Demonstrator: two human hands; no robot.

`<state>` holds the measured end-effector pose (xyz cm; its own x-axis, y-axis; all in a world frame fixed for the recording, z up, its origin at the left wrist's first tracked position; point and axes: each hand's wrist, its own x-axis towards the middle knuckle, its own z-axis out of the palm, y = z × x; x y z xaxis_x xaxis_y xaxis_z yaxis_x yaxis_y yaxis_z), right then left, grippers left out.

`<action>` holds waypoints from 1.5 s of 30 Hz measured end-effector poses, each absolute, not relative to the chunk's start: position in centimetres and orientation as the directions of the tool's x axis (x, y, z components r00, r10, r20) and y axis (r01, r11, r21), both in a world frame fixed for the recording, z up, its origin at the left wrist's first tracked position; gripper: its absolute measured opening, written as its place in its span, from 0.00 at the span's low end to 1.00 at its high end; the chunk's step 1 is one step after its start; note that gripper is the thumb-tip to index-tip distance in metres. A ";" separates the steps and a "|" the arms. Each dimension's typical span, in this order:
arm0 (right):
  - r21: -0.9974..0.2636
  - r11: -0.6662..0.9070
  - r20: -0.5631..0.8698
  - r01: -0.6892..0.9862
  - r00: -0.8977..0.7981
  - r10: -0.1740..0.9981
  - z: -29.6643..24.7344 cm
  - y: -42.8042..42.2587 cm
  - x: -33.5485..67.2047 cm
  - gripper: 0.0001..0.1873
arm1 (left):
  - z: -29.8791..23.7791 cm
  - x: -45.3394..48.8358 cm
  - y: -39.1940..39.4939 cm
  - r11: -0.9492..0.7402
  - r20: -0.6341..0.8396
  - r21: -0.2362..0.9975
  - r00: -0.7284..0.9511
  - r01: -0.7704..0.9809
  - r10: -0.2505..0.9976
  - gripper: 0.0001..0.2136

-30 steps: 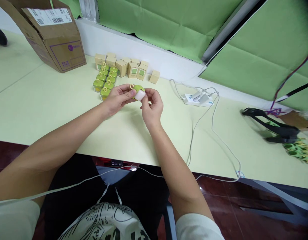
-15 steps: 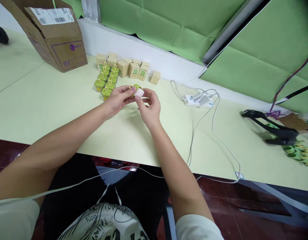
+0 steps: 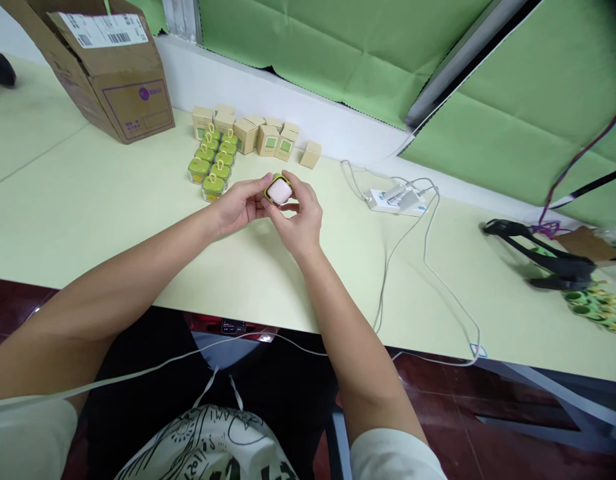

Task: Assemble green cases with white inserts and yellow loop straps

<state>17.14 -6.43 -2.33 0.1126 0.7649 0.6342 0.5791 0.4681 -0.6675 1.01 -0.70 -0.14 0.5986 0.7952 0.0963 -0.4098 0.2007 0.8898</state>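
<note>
Both my hands meet above the table, holding a small green lid between them. A pale pinkish-white rounded square fills its face, which is turned up toward me. My left hand has its fingers closed on the left edge. Thumb and fingers of my right hand pinch the right edge and the lower corner. Just left of the hands stand small clear containers in two rows, each with a green lid and a yellow loop on top.
Small cardboard boxes line the wall behind the containers. A large open carton stands at the back left. To the right lie a power strip with white cables, a black stand and several green pieces.
The green lid has been tilted so its pale square face shows fully toward me. My right fingers have shifted around its edge. The things on the table are unmoved.
</note>
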 end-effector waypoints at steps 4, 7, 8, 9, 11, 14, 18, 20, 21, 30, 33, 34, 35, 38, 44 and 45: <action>-0.626 0.492 0.679 0.605 0.112 0.726 -2.6 -6.4 17.2 0.31 | 0.3 0.9 -1.0 0.170 0.111 0.903 0.594 -0.395 0.797 0.22; -0.618 0.485 0.679 0.619 0.108 0.727 -2.6 -6.3 17.2 0.31 | 0.5 0.6 -1.3 0.144 0.133 0.908 0.598 -0.393 0.790 0.23; -0.618 0.482 0.677 0.621 0.109 0.728 -2.6 -6.3 17.2 0.31 | 0.5 0.5 -1.3 0.142 0.140 0.908 0.606 -0.394 0.783 0.25; -0.617 0.482 0.678 0.623 0.108 0.727 -2.6 -6.4 17.2 0.31 | 0.5 0.4 -1.3 0.140 0.149 0.908 0.617 -0.395 0.773 0.27; -0.611 0.486 0.683 0.624 0.106 0.723 -2.5 -6.5 17.2 0.31 | 0.4 0.3 -1.3 0.126 0.171 0.909 0.632 -0.396 0.756 0.31; -0.613 0.488 0.682 0.621 0.106 0.723 -2.4 -6.6 17.2 0.29 | 0.2 0.2 -1.1 0.074 0.209 0.917 0.631 -0.391 0.748 0.36; -0.643 0.474 0.655 0.602 0.111 0.748 -2.4 -6.5 17.2 0.29 | 0.4 0.4 -1.0 0.005 0.231 0.933 0.608 -0.361 0.760 0.34; -0.647 0.471 0.648 0.599 0.108 0.754 -2.4 -6.5 17.1 0.30 | 0.5 0.6 -1.1 -0.021 0.239 0.937 0.595 -0.348 0.768 0.32; -0.646 0.469 0.646 0.603 0.106 0.756 -2.4 -6.5 17.0 0.30 | 0.6 0.7 -1.2 -0.036 0.247 0.937 0.588 -0.347 0.770 0.31; -0.662 0.443 0.626 0.604 0.121 0.770 -2.3 -7.0 16.4 0.30 | 0.2 0.5 -1.2 -0.049 0.271 0.938 0.637 -0.344 0.721 0.27; -0.615 0.459 0.664 0.641 0.108 0.740 -2.8 -6.6 16.7 0.31 | 0.2 0.5 -1.2 0.016 0.229 0.943 0.681 -0.333 0.696 0.30; -0.598 0.459 0.674 0.656 0.102 0.732 -3.0 -6.4 16.9 0.31 | 0.1 0.5 -1.2 0.028 0.220 0.943 0.687 -0.331 0.693 0.31; -0.580 0.459 0.684 0.674 0.096 0.723 -3.2 -6.2 17.0 0.31 | 0.1 0.6 -1.2 0.032 0.216 0.944 0.688 -0.328 0.693 0.32; -0.510 0.461 0.729 0.726 0.080 0.679 -3.8 -5.8 17.2 0.30 | -0.2 0.7 -1.0 0.014 0.198 0.957 0.684 -0.291 0.702 0.31; -0.428 0.472 0.740 0.771 -0.001 0.672 -4.1 -5.5 17.6 0.28 | -0.5 0.3 -0.5 -0.168 0.172 0.983 0.647 -0.069 0.743 0.32; -0.436 0.470 0.719 0.768 -0.016 0.694 -4.1 -5.5 17.7 0.28 | -0.6 0.3 -0.5 -0.203 0.183 0.978 0.632 -0.042 0.753 0.32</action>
<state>17.74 -5.49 -4.12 -0.0163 0.6945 0.7193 0.7678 0.4696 -0.4359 0.29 -0.46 -0.60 0.6322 0.7527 0.1835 -0.0425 -0.2028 0.9783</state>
